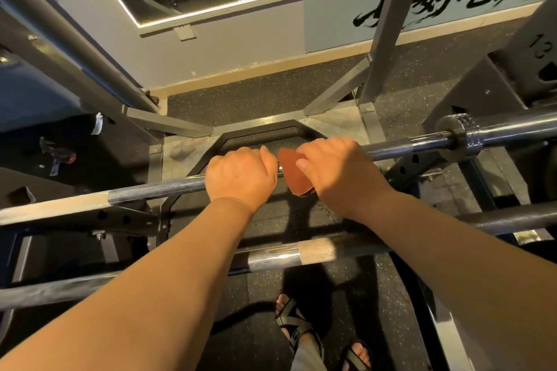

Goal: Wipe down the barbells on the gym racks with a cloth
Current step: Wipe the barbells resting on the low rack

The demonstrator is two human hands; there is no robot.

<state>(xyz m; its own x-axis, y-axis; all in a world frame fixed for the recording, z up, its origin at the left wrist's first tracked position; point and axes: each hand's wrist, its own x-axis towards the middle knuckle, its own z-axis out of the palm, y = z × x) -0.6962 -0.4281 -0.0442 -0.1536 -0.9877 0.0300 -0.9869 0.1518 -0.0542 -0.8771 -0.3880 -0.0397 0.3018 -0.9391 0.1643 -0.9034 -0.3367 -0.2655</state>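
A steel barbell [404,148] runs across the view from lower left to upper right, resting on the rack. My left hand [239,175] grips its shaft near the middle, fingers curled over the top. Just to the right, my right hand [334,170] holds a reddish-brown cloth [294,173] wrapped against the bar. The cloth hangs a little below the shaft between the two hands. The bar's collar and sleeve [470,129] show at the far right.
A second barbell [316,250] with a knurled patch lies lower and nearer, crossing under my forearms. Grey rack uprights [388,24] rise at the right and left. The dark rubber floor [256,99], a mirror wall and my sandalled feet [297,328] lie below.
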